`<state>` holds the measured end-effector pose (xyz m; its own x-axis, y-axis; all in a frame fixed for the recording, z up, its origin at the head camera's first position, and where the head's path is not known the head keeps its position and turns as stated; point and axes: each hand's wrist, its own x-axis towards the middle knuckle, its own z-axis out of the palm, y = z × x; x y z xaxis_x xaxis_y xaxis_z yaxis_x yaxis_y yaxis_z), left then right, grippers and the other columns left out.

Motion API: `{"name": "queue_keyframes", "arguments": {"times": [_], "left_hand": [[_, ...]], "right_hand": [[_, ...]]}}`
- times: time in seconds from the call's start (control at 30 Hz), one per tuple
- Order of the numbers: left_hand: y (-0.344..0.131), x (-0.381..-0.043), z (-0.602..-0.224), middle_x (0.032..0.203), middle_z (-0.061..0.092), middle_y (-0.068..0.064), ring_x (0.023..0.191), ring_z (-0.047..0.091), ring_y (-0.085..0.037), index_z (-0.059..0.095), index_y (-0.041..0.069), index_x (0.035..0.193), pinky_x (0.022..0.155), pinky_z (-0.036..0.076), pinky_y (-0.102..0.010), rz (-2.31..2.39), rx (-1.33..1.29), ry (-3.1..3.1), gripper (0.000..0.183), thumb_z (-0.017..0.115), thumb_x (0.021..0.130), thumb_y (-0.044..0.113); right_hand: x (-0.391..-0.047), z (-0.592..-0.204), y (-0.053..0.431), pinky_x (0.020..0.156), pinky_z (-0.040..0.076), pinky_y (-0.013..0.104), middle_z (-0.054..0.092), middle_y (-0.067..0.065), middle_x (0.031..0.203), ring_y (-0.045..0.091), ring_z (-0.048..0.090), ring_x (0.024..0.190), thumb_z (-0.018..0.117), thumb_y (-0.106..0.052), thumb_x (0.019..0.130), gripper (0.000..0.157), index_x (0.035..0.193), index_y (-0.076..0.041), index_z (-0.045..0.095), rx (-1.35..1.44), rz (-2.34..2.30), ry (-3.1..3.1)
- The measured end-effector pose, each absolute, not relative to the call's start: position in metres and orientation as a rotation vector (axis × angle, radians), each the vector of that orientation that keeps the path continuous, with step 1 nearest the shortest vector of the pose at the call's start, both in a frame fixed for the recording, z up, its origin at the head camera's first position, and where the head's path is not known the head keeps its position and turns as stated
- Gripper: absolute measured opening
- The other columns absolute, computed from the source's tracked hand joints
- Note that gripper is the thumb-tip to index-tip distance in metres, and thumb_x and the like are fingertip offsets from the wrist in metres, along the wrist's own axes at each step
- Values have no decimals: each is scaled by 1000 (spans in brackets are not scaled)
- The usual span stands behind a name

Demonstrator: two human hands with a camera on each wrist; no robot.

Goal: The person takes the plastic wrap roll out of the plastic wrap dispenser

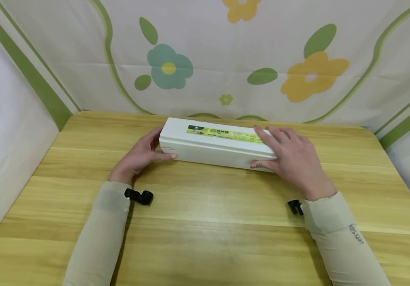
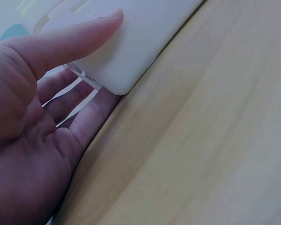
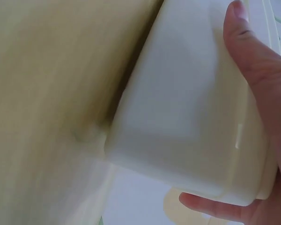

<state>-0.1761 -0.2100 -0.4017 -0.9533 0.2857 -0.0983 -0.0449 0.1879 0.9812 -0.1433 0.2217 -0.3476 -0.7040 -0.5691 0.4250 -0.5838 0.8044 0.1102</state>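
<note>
A long white cling film box (image 1: 215,153) with a green and yellow label (image 1: 226,134) on its top lies across the far part of the table. At its left end my left hand (image 1: 138,153) holds it, thumb on the front face and fingers reaching round the end. In the left wrist view, that thumb (image 2: 79,42) rests on the smooth white side. My right hand (image 1: 294,159) grips the right end, with fingers over the top and thumb against the front. The right wrist view shows the box's end (image 3: 178,112) close up.
The wooden table (image 1: 208,230) runs under both forearms. A white cloth with printed flowers (image 1: 169,67) hangs behind it, and more cloth stands at the left and right sides. A small black mount (image 1: 140,196) sits on the left wrist, another (image 1: 295,207) on the right.
</note>
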Motion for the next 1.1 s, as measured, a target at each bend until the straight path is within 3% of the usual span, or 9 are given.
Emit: {"name": "queue_keyframes", "arguments": {"times": [0.37, 0.8, 1.0, 1.1], "left_hand": [[-211, -176, -400, 168, 44, 1, 158, 34, -20, 42, 30, 167, 134, 21, -50, 1830, 224, 2210, 102, 92, 82, 2], [-212, -174, -401, 170, 43, 2, 158, 34, -20, 40, 30, 167, 133, 24, -50, 1805, 195, 2219, 103, 93, 83, 5], [-212, -174, -402, 171, 41, 3, 161, 32, -19, 40, 30, 167, 134, 22, -50, 1812, 203, 2207, 103, 93, 83, 6], [-212, -173, -402, 171, 41, 3, 161, 32, -19, 39, 30, 168, 134, 24, -50, 1814, 210, 2207, 103, 93, 83, 6]], "right_hand": [[-144, -339, 219, 79, 60, 64, 71, 17, 142, 44, 69, 120, 84, -65, 77, 99, 161, -23, 53, 871, 75, -2602], [-144, -340, 216, 78, 58, 61, 68, 15, 140, 43, 66, 121, 88, -72, 73, 104, 160, -25, 54, 789, 118, -2675], [-145, -342, 214, 84, 56, 64, 66, 16, 142, 43, 65, 124, 87, -74, 72, 105, 159, -25, 55, 753, 167, -2703], [-145, -341, 212, 94, 53, 67, 65, 15, 144, 44, 63, 127, 85, -77, 72, 105, 159, -26, 55, 723, 159, -2736]]}}
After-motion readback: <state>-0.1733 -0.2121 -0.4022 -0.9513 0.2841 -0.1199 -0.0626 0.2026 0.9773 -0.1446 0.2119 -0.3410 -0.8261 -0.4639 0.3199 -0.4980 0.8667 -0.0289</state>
